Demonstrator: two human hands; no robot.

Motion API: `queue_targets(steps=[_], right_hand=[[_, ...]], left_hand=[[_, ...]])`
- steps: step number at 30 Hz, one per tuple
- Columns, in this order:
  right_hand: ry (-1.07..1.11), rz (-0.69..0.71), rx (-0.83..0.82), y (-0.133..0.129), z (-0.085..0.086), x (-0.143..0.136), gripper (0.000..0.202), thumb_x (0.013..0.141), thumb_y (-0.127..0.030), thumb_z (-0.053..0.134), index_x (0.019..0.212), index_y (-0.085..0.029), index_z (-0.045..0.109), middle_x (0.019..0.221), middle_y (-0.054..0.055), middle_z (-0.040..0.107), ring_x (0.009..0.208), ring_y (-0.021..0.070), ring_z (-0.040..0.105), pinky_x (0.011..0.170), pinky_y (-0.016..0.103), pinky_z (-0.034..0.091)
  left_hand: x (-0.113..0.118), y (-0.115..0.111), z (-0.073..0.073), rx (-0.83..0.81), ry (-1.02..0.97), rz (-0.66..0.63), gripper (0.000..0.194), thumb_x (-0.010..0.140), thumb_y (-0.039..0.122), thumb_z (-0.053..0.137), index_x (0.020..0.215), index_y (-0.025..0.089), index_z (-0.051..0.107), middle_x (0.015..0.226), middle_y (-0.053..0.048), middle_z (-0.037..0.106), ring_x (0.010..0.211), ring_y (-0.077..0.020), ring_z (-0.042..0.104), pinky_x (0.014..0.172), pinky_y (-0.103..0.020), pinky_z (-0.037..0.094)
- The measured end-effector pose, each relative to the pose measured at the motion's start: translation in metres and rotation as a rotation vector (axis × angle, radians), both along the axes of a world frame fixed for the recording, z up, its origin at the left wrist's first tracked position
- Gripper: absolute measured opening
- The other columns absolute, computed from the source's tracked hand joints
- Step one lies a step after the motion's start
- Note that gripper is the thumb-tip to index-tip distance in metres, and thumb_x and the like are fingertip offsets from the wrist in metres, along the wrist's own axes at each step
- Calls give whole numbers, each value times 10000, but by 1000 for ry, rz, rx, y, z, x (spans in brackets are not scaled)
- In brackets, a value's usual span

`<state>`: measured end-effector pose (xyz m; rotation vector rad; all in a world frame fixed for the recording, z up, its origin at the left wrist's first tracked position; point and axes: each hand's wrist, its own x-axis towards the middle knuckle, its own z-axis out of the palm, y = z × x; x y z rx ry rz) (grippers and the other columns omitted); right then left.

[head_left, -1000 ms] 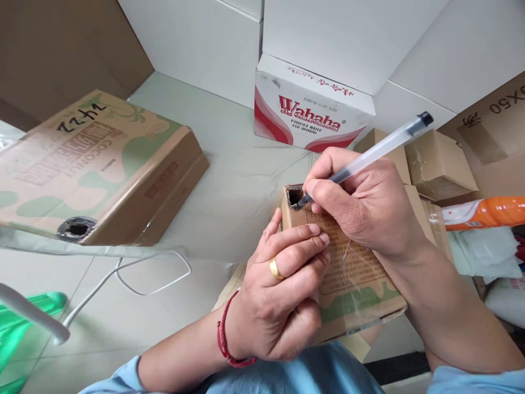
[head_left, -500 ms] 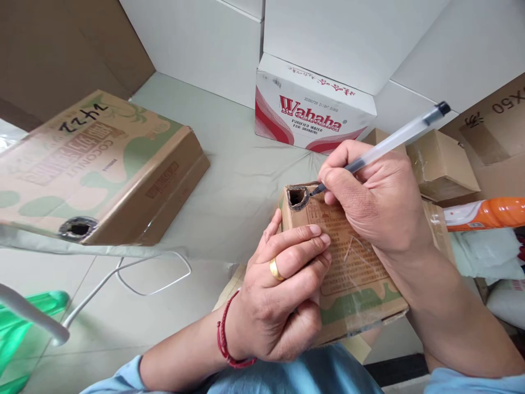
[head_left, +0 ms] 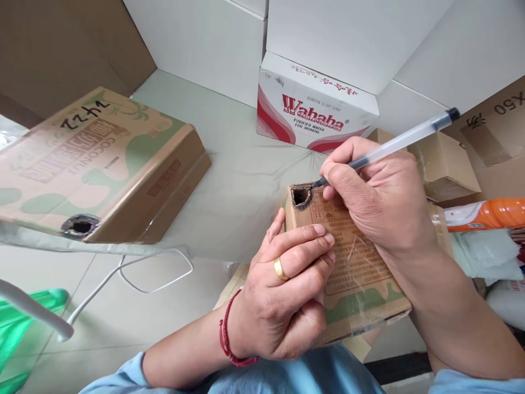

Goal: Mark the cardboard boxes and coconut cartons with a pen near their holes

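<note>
A small cardboard box (head_left: pixel 365 279) with green patches and brown print leans up in front of my body. Near its top left corner is a cut hole (head_left: pixel 301 198) ringed with black ink. My left hand (head_left: pixel 287 290), wearing a gold ring and a red bracelet, grips the box, fingers across its face just below the hole. In my right hand (head_left: pixel 377 202) is a pen (head_left: pixel 404 135) with a clear barrel and black end, pinched between thumb and fingers. Its dark tip touches the hole's upper right edge.
A coconut carton (head_left: pixel 164 191) with an inked hole lies on the pale covered table (head_left: pixel 229 202) at left. Behind stands a white and red Wahaha box (head_left: pixel 315 109). Plain boxes (head_left: pixel 445 164) and an orange bottle (head_left: pixel 496 213) are at right. A green plastic item (head_left: pixel 36 312) is lower left.
The pen tip has moved a little upward along the right side of the hole, my right hand shifting slightly with it. My left hand keeps its grip on the box.
</note>
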<state>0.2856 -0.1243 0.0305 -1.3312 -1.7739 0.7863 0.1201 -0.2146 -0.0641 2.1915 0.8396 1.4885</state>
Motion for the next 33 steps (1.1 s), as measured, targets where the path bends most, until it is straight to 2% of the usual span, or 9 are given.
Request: queue_targets(steps=[6,16,22,25,27,29,31,32,33], right_hand=[[-21,11,15,1,-1,-1,222,1009,-273,723,799,-232,664,679,-37,580,649,115,586,600,248,459],[-17,147,35,4,-6,-1,186,1019,-336,736,873,-234,683,683,-50,592,700,119,636,604,215,499],[21,81,59,4,-9,-1,223,1019,-373,741,863,-222,691,714,-45,625,651,105,611,568,216,469],[138,46,101,1,-4,-3,178,1027,-334,734,900,-211,712,757,-31,691,574,74,549,516,213,408],[273,-21,187,-2,3,2,110,1036,-251,695,945,-192,717,789,-9,725,514,58,474,460,226,327],[430,-160,305,-6,4,19,99,1033,-179,632,975,-171,711,800,11,732,488,57,415,429,244,259],[567,-360,393,-13,-6,47,77,994,-189,641,957,-168,705,786,11,714,486,59,381,416,243,221],[604,-458,384,-19,-16,64,55,943,-225,701,931,-171,707,778,7,705,487,57,366,409,238,204],[612,-577,351,-27,-30,80,137,880,-298,780,878,-190,697,744,-12,679,469,53,332,394,233,175]], left_hand=[[1,1,0,5,0,-1,485,841,107,539,1284,149,734,1330,-119,810,1352,-306,717,1394,-607,356],[1,3,-1,48,-1,-5,480,809,95,544,1253,105,728,1330,-134,804,1376,-283,692,1394,-556,373],[2,3,-2,47,-4,-2,474,833,89,530,1266,108,720,1336,-138,799,1402,-264,671,1391,-555,375],[2,4,-2,50,-2,-2,464,847,90,527,1271,122,713,1334,-130,800,1395,-267,677,1393,-569,369],[1,4,-2,48,6,2,471,847,80,527,1279,129,709,1342,-130,795,1402,-273,674,1387,-573,381],[-1,3,-1,43,19,1,482,843,68,529,1286,126,710,1353,-138,787,1414,-281,665,1373,-567,405],[-3,2,0,44,28,-6,481,844,58,535,1288,112,714,1355,-151,779,1422,-286,658,1359,-554,428],[-5,3,0,48,31,-17,478,848,55,536,1288,104,716,1355,-158,775,1425,-289,654,1353,-549,437],[-6,4,0,50,30,-33,472,855,52,537,1289,97,717,1354,-164,772,1425,-291,653,1344,-544,449]])
